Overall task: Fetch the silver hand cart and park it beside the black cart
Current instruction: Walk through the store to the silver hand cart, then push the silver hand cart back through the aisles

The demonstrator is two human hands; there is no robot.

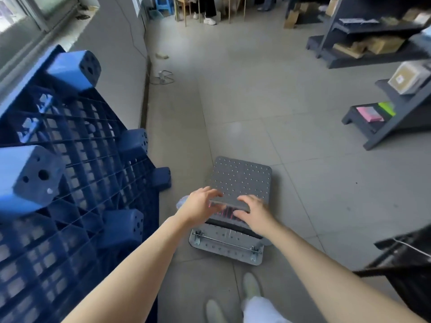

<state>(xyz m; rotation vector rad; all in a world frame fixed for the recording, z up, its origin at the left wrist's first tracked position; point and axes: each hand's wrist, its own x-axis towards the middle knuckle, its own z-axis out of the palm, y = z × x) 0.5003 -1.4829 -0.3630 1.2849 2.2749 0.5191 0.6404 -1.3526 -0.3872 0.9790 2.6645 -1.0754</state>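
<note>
Fetching step, I judge: the silver hand cart sits lower centre. The right hand grips its handle; the left hand lies over it, its grip blurred. Next, steer toward the black cart, lower right.

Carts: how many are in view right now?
2. The silver hand cart is on the floor at centre, with the left hand and right hand on its handle. The black cart is at the right edge, largely cut off.
</note>
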